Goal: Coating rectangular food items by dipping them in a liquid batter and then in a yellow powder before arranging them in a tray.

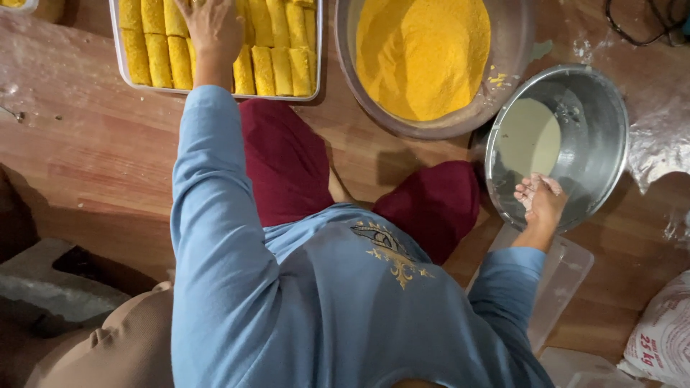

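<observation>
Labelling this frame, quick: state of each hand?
Left hand: open, flat on the breaded rolls in the tray.
Right hand: open, holding nothing, inside the metal bowl.

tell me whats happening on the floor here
A person in a blue top sits on a wooden floor. The left hand rests on rows of crumb-coated rolls in a white tray. The right hand sits inside a metal bowl holding pale batter. A bowl of yellow crumbs stands between.
</observation>
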